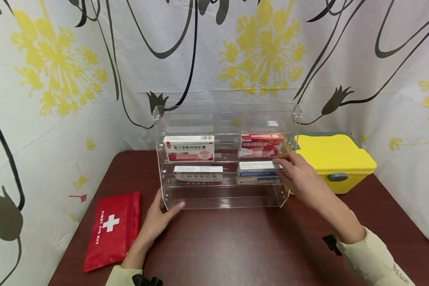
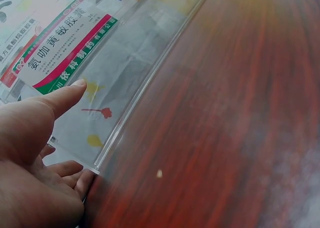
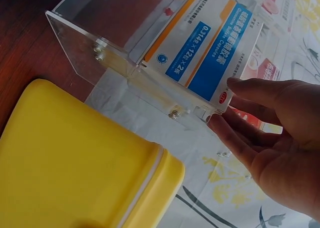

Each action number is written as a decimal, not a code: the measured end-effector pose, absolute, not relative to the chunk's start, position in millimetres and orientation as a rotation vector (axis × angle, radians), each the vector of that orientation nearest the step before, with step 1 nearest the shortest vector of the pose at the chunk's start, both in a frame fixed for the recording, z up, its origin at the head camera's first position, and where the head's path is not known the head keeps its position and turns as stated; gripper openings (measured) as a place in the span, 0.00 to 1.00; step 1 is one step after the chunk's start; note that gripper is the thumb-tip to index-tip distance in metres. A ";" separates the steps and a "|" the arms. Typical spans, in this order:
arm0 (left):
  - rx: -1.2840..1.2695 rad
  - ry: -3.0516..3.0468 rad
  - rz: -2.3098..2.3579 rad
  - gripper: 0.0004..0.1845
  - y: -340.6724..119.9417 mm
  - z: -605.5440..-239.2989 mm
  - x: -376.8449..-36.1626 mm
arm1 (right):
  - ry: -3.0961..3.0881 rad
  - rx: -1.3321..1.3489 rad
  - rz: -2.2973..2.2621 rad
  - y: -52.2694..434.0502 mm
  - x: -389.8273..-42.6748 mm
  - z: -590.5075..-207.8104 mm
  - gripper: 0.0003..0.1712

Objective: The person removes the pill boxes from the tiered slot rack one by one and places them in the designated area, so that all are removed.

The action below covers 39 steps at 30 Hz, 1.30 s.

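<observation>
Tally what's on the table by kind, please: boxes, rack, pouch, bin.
Medicine boxes: 4 (top left, top right, lower left, lower right)
Clear acrylic rack: 1
Red first aid pouch: 1
Yellow lidded bin: 1
Total: 7

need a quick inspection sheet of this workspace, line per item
surface: dark red-brown table, bare in front.
job's things: clear acrylic shelf rack holding four medicine boxes; blue and white box on the middle right shelf.
clutter: red first aid pouch at left; yellow lidded box at right.
hands: left hand rests on the rack's lower left corner; right hand fingertips touch the blue and white box's end.
cables: nothing seen.
surroundings: flower-print curtain behind and beside.
</observation>
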State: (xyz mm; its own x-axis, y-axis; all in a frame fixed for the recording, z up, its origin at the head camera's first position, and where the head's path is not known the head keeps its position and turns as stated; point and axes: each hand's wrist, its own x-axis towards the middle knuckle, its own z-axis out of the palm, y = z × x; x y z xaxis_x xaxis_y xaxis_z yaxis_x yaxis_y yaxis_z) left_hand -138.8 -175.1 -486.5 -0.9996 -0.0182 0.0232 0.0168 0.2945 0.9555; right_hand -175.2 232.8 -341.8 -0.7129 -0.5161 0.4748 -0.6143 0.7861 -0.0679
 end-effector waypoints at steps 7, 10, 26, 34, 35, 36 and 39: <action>0.009 -2.511 -1.877 0.48 -171.0 -470.2 -132.7 | -2.615 0.840 0.351 234.5 -174.9 -337.5 0.24; 0.006 -2.515 -1.893 0.47 -167.8 -454.1 -127.2 | -2.650 0.839 0.406 235.8 -176.8 -335.7 0.24; 0.012 -2.533 -1.872 0.47 -166.4 -448.4 -124.8 | -2.649 0.793 0.572 244.4 -183.5 -336.7 0.25; 0.029 -2.539 -1.871 0.46 -166.2 -446.9 -124.8 | -2.628 0.787 0.595 244.9 -185.4 -336.6 0.25; 0.032 -2.538 -1.871 0.46 -166.1 -446.9 -124.8 | -2.627 0.785 0.597 244.7 -185.6 -336.8 0.25; 0.033 -2.538 -1.871 0.46 -166.0 -446.7 -124.8 | -2.627 0.783 0.600 244.6 -185.9 -336.9 0.25; 0.033 -2.538 -1.870 0.46 -166.1 -446.9 -125.0 | -2.627 0.775 0.602 244.3 -186.4 -336.8 0.24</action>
State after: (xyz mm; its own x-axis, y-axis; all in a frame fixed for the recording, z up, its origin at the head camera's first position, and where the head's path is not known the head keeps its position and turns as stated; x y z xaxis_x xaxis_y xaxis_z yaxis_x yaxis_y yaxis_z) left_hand -125.0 -166.1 -446.9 -0.9997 -0.0100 -0.0214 -0.0234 0.2965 0.9548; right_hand -186.4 244.3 -336.8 -0.7951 -0.4320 0.4256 -0.5742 0.7621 -0.2992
